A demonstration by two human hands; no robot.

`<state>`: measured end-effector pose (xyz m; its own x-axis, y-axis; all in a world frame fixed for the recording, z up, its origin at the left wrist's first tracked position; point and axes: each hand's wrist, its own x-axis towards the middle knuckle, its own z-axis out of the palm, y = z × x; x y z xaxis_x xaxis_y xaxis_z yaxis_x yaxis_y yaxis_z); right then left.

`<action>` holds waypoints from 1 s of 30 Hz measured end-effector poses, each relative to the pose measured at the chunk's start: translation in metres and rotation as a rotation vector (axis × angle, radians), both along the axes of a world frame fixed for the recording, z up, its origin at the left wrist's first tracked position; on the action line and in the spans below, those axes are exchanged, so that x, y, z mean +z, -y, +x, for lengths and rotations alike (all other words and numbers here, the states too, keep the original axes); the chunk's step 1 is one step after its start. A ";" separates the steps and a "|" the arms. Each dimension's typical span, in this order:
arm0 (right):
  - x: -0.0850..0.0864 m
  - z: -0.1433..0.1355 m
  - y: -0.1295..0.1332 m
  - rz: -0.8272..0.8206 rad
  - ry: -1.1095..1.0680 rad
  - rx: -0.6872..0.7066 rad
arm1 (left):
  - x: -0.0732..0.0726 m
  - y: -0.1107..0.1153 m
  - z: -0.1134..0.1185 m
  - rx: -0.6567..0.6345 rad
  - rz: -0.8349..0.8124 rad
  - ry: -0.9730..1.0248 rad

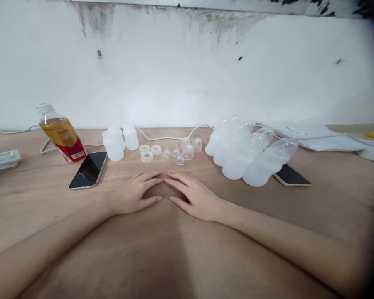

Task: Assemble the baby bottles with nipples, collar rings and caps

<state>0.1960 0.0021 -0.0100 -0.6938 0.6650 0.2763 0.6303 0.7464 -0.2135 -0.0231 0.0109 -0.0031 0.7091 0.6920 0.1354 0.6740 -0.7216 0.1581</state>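
Note:
My left hand (140, 192) rests on the wooden table (149, 257), fingers stretched out and holding nothing. Opposite it lies my right hand (195, 195), also flat with fingers spread; the fingertips of both hands nearly meet. Just beyond them are white bottle collar rings (146, 156), clear silicone nipples (167, 153) and clear dome caps (197, 145). White baby bottle bodies (114, 145) without tops stand behind my left hand. To the right, several capped baby bottles (258, 168) stand in a close group.
A drink bottle (64, 137) and a phone (89, 170) are on the left. White small packs (5, 158) lie at the far left. Another phone (291, 176) sits by the capped bottles. A white cable (165, 138) runs along the wall, near white plastic bags (324, 139).

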 end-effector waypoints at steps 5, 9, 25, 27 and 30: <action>-0.001 0.002 -0.026 0.140 -0.139 -0.268 | -0.003 -0.024 -0.011 0.156 0.240 0.022; -0.005 0.004 -0.054 0.047 -0.201 -0.437 | -0.006 -0.034 -0.016 0.192 0.242 0.043; -0.004 0.007 -0.066 -0.046 -0.455 -0.391 | -0.008 -0.017 0.000 -0.062 0.141 0.168; -0.001 0.007 -0.061 -0.095 -0.497 -0.310 | -0.008 -0.017 0.000 -0.056 0.124 0.151; 0.004 0.006 -0.048 -0.181 -0.456 -0.141 | -0.005 -0.012 -0.001 -0.022 0.143 0.192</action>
